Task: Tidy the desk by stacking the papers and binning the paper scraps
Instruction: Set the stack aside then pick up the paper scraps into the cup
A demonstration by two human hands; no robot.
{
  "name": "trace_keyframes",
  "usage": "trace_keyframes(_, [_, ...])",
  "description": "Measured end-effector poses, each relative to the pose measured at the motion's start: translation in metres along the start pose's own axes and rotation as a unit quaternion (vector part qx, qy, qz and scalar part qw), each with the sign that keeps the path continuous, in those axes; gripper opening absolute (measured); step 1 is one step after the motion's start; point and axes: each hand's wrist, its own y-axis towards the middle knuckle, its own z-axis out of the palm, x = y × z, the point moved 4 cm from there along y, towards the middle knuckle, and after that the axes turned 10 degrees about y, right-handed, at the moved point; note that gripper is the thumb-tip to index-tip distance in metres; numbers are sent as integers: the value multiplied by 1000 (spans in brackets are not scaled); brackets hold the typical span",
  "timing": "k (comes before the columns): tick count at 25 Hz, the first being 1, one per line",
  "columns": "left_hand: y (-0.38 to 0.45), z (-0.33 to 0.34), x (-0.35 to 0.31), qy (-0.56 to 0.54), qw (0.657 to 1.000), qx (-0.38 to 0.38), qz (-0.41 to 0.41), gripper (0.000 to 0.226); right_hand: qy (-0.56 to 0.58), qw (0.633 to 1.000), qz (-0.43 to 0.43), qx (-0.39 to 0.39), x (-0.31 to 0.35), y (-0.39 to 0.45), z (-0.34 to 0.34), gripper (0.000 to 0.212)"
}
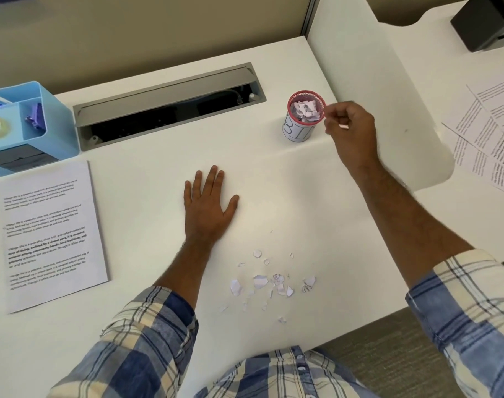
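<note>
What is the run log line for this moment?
left hand: flat on desk | right hand: at bin | scraps: remain

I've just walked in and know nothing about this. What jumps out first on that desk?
Probably the small pink-rimmed bin at the back, stuffed with crumpled paper, with the right hand pinched at its rim. Nearer the person, torn paper scraps lie scattered, while the left hand rests flat mid-desk.

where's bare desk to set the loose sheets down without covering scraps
Bare desk lies between the printed stack and the left hand, and between that hand and the bin. Crowded: the scraps by the near edge, and the right hand at the bin.
</note>
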Motion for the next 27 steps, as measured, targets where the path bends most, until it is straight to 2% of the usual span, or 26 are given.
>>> trace_keyframes(3, [0,0,0,-2,1000,-3,1,71,-22,996,55,60,-21,-62,-1,16])
trace_keyframes(7, [0,-1,-1,-7,1000,-2,0,71,-80,974,139,161,-62,-162,-15,21])
trace_keyframes(14, [0,0,0,-8,1000,3,2,71,-163,930,178,276,-84,-270,-29,32])
trace_keyframes(16, [-1,1,1,-10,1000,3,4,71,-168,924,187,290,-84,-285,-23,42])
trace_keyframes(19, [-1,1,0,-12,1000,0,7,71,-181,912,190,316,-80,-305,-9,68])
trace_keyframes(22, [-1,1,1,-8,1000,-3,6,71,-236,882,163,373,-73,-319,12,91])
trace_keyframes(24, [-1,3,1,-5,1000,-3,8,71,-268,871,128,391,-71,-327,25,90])
trace_keyframes(27, [0,3,1,-5,1000,-6,8,71,-251,888,95,373,-72,-332,35,62])
